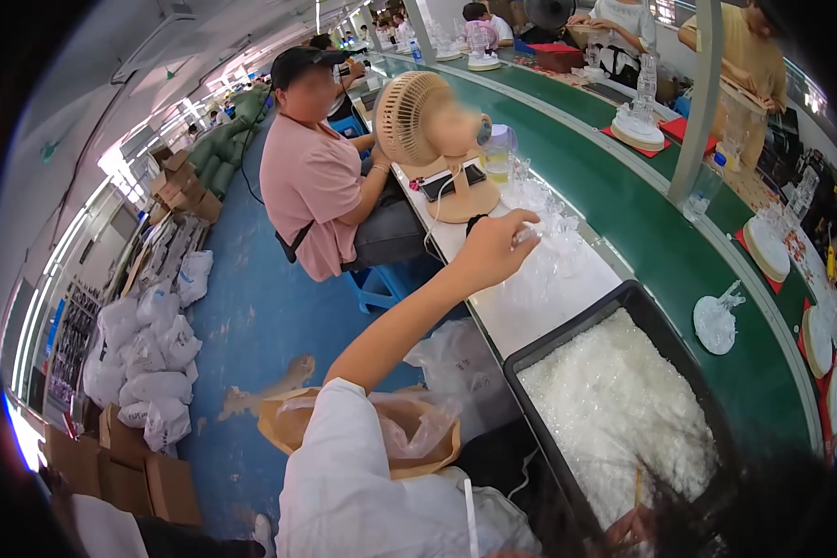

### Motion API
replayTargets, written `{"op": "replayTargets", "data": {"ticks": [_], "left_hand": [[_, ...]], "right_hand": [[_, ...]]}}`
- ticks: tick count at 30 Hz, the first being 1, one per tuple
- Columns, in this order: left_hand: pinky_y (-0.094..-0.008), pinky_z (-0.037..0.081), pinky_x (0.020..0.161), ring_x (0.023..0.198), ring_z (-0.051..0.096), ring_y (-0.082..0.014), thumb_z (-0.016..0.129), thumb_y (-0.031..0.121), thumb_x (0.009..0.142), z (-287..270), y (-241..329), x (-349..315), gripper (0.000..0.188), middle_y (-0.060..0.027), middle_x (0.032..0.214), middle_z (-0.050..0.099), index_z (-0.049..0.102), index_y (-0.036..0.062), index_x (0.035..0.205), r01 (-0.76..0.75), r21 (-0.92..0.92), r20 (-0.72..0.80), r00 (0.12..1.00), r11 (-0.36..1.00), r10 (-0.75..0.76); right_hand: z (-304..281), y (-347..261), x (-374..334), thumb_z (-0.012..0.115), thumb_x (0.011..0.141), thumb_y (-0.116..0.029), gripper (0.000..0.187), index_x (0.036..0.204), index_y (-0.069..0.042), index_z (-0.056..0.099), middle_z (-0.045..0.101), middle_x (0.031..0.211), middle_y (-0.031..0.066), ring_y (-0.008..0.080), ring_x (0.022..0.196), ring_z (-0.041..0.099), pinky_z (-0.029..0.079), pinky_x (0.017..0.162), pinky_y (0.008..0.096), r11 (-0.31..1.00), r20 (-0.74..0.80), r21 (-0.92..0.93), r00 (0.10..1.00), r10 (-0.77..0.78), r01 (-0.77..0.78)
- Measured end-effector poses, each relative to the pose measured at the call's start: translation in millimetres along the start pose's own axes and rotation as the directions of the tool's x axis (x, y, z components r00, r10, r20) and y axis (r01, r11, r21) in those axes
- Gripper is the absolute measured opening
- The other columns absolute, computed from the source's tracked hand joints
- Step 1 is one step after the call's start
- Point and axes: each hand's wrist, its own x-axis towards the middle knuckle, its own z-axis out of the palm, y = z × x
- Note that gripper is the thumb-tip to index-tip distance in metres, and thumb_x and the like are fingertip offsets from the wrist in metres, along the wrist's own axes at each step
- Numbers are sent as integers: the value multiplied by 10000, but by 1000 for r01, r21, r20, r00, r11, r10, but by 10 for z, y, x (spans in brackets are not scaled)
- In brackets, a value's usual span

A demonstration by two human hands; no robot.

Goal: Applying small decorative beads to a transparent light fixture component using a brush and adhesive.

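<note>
wide conveyor (644, 223) edges tabletop (516, 319) | left hand (502, 245) by clear pieces (560, 232), right hand (631, 529): grips unclear

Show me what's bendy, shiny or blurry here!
In the head view, the green belt curves through lens bending and corners go black; clear pieces beside the left hand glint; part of the fan is smeared; dark wisps, lower right, look out of focus.

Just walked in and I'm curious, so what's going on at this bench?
The person's left hand is stretched over a white tabletop, by some clear plastic pieces; whether it grips one is unclear. The right hand is partly hidden at the near end of a black tray heaped with whitish, translucent bits. A co-worker in pink sits farther along, near a beige fan.
</note>
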Motion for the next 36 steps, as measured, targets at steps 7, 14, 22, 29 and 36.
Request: {"op": "replayTargets", "data": {"ticks": [7,14,22,29,36], "left_hand": [[-327,510,609,654,655,-251,659,140,906,-43,908,200,179,-133,843,694,638,59,1064,-414,107,-148,892,904,426],[-315,499,555,613,676,-249,630,101,924,778,1567,-4,112,-116,725,683,596,46,1015,-206,-497,10,970,843,242],[-263,482,562,629,667,-146,594,106,962,1082,1603,-234,151,-98,750,694,587,28,1091,-117,-629,189,936,768,297],[-205,379,486,546,503,-47,561,120,991,931,1704,-309,277,-50,819,654,555,39,1256,235,-550,518,849,802,107],[-204,450,493,581,590,-82,574,28,946,840,1723,-348,340,-44,920,637,542,-12,1281,349,-653,553,826,672,109]], "right_hand": [[-209,-76,251,647,844,53,94,886,134,623,650,800,205,299,659,645,553,588,329,573,-39,-149,584,811,-806],[203,-557,702,644,852,-12,159,961,-42,532,594,910,171,269,683,638,554,560,325,-263,-406,104,-283,869,-959],[72,-431,686,625,813,-1,158,924,-58,528,564,937,159,260,689,616,550,574,345,-414,-240,249,-470,849,-876],[149,-387,555,797,662,-12,222,816,25,641,671,773,216,249,505,648,559,443,302,-96,-275,210,-153,949,-973],[240,-373,546,794,652,3,243,851,34,657,665,753,199,246,540,656,566,458,308,-67,-228,184,-109,967,-981]]}}
